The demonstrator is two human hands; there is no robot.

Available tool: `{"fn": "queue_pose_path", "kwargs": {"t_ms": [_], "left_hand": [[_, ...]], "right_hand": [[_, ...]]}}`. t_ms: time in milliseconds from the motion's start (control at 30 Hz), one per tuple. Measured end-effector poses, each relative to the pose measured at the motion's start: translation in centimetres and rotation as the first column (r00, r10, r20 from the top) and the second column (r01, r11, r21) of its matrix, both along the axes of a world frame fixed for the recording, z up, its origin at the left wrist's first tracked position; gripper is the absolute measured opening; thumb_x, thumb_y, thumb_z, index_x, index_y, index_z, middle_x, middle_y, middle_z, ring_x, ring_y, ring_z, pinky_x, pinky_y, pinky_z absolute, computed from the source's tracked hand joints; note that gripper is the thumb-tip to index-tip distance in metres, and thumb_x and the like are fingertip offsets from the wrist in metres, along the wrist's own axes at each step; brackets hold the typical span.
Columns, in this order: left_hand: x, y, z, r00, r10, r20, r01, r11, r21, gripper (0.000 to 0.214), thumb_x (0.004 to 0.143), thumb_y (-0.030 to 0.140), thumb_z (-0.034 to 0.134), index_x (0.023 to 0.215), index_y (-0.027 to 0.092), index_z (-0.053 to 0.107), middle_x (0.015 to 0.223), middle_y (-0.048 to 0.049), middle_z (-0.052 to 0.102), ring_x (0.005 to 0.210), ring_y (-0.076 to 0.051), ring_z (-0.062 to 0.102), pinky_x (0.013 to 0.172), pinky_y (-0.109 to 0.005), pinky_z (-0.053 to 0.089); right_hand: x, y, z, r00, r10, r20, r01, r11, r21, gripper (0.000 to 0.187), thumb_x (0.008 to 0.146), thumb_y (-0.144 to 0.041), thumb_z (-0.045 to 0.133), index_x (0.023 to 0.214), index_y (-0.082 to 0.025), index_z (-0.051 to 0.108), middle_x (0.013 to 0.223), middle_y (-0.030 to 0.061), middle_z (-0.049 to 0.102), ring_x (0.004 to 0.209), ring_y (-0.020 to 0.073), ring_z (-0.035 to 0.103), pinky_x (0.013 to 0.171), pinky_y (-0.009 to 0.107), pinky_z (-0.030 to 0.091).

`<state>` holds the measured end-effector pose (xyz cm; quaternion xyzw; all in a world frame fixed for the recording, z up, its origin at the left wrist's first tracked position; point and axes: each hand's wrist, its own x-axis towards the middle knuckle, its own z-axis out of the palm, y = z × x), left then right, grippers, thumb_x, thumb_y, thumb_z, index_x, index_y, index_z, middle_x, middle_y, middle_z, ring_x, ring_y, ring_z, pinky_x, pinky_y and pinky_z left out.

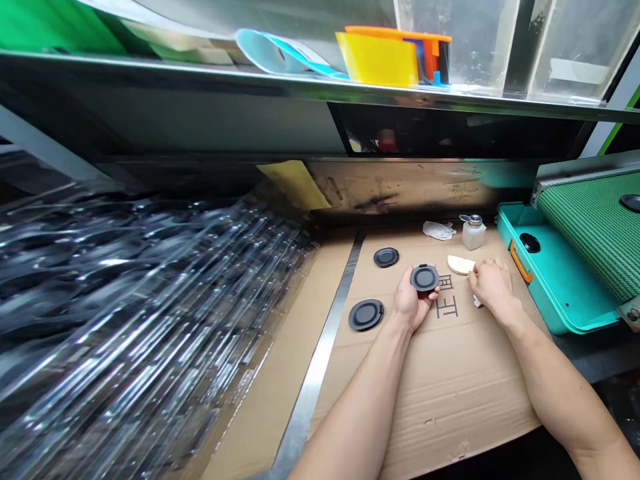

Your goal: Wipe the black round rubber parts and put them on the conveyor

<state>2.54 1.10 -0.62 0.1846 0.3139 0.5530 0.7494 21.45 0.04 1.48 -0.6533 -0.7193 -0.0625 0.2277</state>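
left hand [413,301] cupping black round disc [425,278] above cardboard sheet [450,373] | disc seeming light, stiff, best taken by rim | right hand [493,287] curling beside cream pad [460,265], hold unclear

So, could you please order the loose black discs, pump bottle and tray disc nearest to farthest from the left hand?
From the left hand:
1. Front disc, rear disc: too close to call, left.
2. Pump bottle, back of the cardboard.
3. Tray disc, in the teal tray, right.
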Motion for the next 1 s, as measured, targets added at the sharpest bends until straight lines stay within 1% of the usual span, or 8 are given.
{"fn": "queue_pose_path", "kwargs": {"t_ms": [133, 267, 367, 467, 600, 767, 900, 1000], "left_hand": [[-0.4, 0.1, 0.3, 0.999, -0.03, 0.039, 0.029, 0.999, 0.029, 0.044, 0.102, 0.042, 0.036, 0.106, 0.011, 0.067, 0.083, -0.0139, 0.069, 0.059, -0.017, 0.06, 0.046, -0.023, 0.041], [-0.8, 0.4, 0.3, 0.995, -0.035, 0.094, 0.032, 0.999, 0.039, 0.039, 0.101, 0.039, 0.038, 0.111, 0.014, 0.065, 0.098, -0.0181, 0.072, 0.071, -0.02, 0.066, 0.055, -0.026, 0.046], [-0.9, 0.5, 0.3, 0.991, -0.012, 0.135, 0.012, 1.0, 0.004, 0.035, 0.098, 0.031, 0.039, 0.114, 0.014, 0.065, 0.103, -0.0178, 0.073, 0.083, -0.023, 0.069, 0.062, -0.029, 0.05], [-0.7, 0.5, 0.2, 0.982, 0.006, 0.19, -0.002, 1.0, -0.018, 0.035, 0.095, 0.027, 0.04, 0.113, 0.012, 0.066, 0.104, -0.0152, 0.073, 0.09, -0.024, 0.07, 0.075, -0.036, 0.056], [-0.2, 0.2, 0.1, 0.972, -0.051, 0.229, 0.06, 0.998, -0.029, 0.037, 0.1, 0.035, 0.039, 0.108, 0.013, 0.067, 0.104, -0.0156, 0.073, 0.096, -0.026, 0.07, 0.087, -0.042, 0.057], [-0.1, 0.2, -0.1, 0.971, -0.014, 0.238, 0.015, 1.0, -0.002, 0.036, 0.103, 0.031, 0.036, 0.101, 0.013, 0.068, 0.104, -0.0136, 0.074, 0.098, -0.022, 0.07, 0.091, -0.038, 0.058], [-0.2, 0.4, -0.1, 0.974, -0.046, 0.221, 0.053, 0.998, -0.025, 0.038, 0.104, 0.033, 0.037, 0.099, 0.012, 0.068, 0.102, -0.0153, 0.074, 0.099, -0.023, 0.071, 0.092, -0.039, 0.058], [-0.2, 0.3, 0.0, 0.981, -0.013, 0.192, 0.019, 0.999, -0.03, 0.035, 0.105, 0.031, 0.038, 0.101, 0.011, 0.067, 0.105, -0.014, 0.074, 0.101, -0.022, 0.071, 0.095, -0.04, 0.057]], "right_hand": [[-1.0, 1.4, -0.6, 0.992, 0.129, -0.01, -0.129, 0.992, 0.006, 0.025, 0.095, -0.026, 0.055, 0.116, -0.021, 0.068, 0.13, 0.0184, 0.063, 0.12, 0.035, 0.051, 0.103, 0.057, 0.035], [-2.0, 2.6, -1.4, 0.981, 0.191, -0.035, -0.194, 0.976, -0.099, 0.021, 0.096, -0.024, 0.054, 0.111, -0.023, 0.069, 0.113, 0.0148, 0.066, 0.108, 0.0304, 0.057, 0.102, 0.054, 0.037], [-2.9, 2.1, -1.8, 0.962, 0.184, -0.201, -0.181, 0.983, 0.029, 0.027, 0.094, -0.033, 0.062, 0.117, -0.022, 0.068, 0.112, 0.0136, 0.062, 0.106, 0.028, 0.057, 0.097, 0.044, 0.046], [-4.5, 0.3, -1.8, 0.895, 0.281, -0.346, -0.259, 0.96, 0.109, 0.038, 0.09, -0.04, 0.068, 0.124, -0.023, 0.067, 0.11, 0.0109, 0.059, 0.107, 0.0258, 0.057, 0.095, 0.039, 0.05], [-6.6, -1.4, -1.6, 0.862, 0.459, -0.216, -0.449, 0.889, 0.093, 0.028, 0.093, -0.032, 0.063, 0.12, -0.027, 0.069, 0.113, 0.0103, 0.058, 0.105, 0.0257, 0.054, 0.093, 0.039, 0.051], [-6.7, -1.0, -1.7, 0.948, 0.289, -0.134, -0.265, 0.949, 0.171, 0.029, 0.098, -0.031, 0.055, 0.122, -0.023, 0.069, 0.116, 0.0149, 0.057, 0.103, 0.0286, 0.05, 0.09, 0.043, 0.051], [-6.6, -0.7, -2.2, 0.922, 0.385, -0.05, -0.374, 0.915, 0.149, 0.029, 0.099, -0.033, 0.054, 0.123, -0.027, 0.068, 0.121, 0.0124, 0.058, 0.099, 0.0257, 0.051, 0.086, 0.039, 0.051], [-5.6, 0.5, -2.0, 0.952, 0.283, -0.116, -0.263, 0.951, 0.163, 0.029, 0.098, -0.032, 0.054, 0.121, -0.024, 0.069, 0.116, 0.0133, 0.059, 0.102, 0.0264, 0.052, 0.091, 0.041, 0.05]]}}
